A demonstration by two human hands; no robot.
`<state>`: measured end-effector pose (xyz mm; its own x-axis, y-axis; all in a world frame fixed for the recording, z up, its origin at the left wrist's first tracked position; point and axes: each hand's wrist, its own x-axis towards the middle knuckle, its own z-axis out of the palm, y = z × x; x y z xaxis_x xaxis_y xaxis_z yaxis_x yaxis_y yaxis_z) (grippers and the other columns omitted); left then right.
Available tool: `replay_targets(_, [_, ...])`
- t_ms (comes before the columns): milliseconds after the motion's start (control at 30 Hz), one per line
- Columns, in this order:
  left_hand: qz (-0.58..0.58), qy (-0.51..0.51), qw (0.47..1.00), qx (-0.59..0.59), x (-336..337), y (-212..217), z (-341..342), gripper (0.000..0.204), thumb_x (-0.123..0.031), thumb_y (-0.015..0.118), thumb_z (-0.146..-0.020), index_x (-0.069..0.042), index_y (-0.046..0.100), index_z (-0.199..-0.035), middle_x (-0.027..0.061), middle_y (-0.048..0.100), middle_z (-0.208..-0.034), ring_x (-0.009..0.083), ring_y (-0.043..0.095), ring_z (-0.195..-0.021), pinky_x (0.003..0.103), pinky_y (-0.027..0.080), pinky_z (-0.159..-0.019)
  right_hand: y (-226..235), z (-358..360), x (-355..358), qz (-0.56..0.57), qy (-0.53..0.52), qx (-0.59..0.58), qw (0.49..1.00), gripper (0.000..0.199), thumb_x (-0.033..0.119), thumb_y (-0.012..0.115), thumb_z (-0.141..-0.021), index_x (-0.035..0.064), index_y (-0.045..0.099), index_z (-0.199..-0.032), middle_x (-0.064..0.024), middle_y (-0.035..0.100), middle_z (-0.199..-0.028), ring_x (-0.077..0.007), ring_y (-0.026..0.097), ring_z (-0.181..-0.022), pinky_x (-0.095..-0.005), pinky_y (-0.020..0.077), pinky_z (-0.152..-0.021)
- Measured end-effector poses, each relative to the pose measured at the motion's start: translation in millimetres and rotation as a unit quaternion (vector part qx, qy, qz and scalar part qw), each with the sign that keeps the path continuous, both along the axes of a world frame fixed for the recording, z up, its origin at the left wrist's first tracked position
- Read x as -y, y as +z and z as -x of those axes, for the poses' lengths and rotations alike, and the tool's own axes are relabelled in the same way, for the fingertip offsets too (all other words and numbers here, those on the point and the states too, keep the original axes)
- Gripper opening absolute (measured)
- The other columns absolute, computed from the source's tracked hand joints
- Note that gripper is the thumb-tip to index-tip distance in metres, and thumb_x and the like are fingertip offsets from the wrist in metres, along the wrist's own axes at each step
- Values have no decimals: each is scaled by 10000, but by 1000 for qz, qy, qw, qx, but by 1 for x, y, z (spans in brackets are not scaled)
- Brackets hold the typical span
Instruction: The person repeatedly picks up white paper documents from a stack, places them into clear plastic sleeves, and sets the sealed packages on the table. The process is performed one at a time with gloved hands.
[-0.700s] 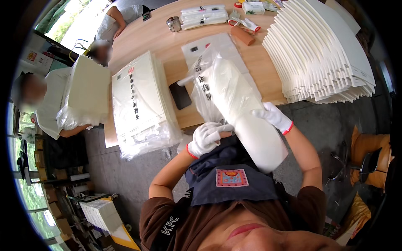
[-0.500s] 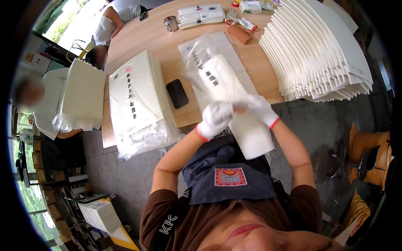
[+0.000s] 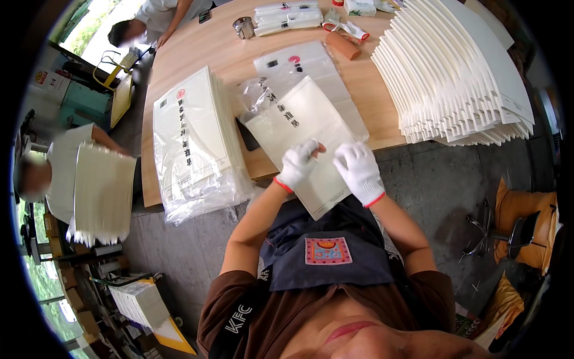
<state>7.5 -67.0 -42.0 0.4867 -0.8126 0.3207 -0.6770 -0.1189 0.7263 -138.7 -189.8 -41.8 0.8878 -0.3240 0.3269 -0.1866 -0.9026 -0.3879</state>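
2 white-gloved hands, left point(image 3: 298, 164) and right point(image 3: 359, 169), press flat white paper sheet in clear plastic bag point(image 3: 305, 137), steadying it over wooden counter point(image 3: 382, 102) edge.

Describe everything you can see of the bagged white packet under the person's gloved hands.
The bagged white packet is a flat rectangular stack of white sheets in a clear, glossy plastic bag, with dark vertical print and a small red mark on its face. It lies tilted on the wooden table, its near corner overhanging the edge toward the person. The bag's far end is crumpled and loose. The left hand and right hand, both in white gloves, rest on its near end.
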Motion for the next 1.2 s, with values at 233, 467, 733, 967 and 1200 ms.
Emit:
replay_targets(233, [-2, 155, 931, 330, -36, -66, -2, 268, -123, 685, -701, -137, 626, -962, 88, 608, -944, 299, 568, -928, 413, 454, -840, -53, -49, 73, 77, -169, -106, 977, 273, 321, 529, -889, 111, 567, -1059, -112, 665, -679, -295, 650, -604, -441, 506, -528])
replay_targets(467, [95, 351, 916, -170, -58, -59, -71, 85, -96, 619, -850, -42, 557, -877, 65, 559, -768, 179, 538, -689, 324, 447, -634, -13, -59, 67, 130, -101, -159, 973, 250, 302, 516, -869, 96, 645, -812, -121, 639, -584, -296, 653, -539, -471, 474, -433])
replay_targets(733, [55, 273, 930, -241, -127, -53, -3, 153, -17, 678, -821, -37, 527, -836, -23, 485, -626, 70, 422, -547, 243, 363, -503, -26, 25, 18, 117, -70, -282, 950, 263, 279, 528, -835, 83, 642, -702, -115, 629, -553, -271, 640, -491, -428, 451, -390])
replay_targets(967, [33, 250, 951, -177, -179, -49, 53, 177, -30, 704, -790, -54, 533, -825, -3, 534, -649, 72, 481, -571, 230, 412, -544, -14, 90, -18, 111, 7, -246, 963, 242, 258, 521, -829, 92, 620, -685, -106, 608, -528, -255, 624, -459, -416, 445, -381])
replay_targets(1200, [-47, 111, 895, -429, -256, -24, 131, 137, 20, 647, -821, -66, 544, -851, -24, 582, -764, 60, 557, -659, 206, 458, -587, -7, 183, -82, 11, 69, -327, 942, 287, 290, 487, -862, 96, 606, -688, -78, 589, -499, -267, 575, -374, -423, 437, -357])
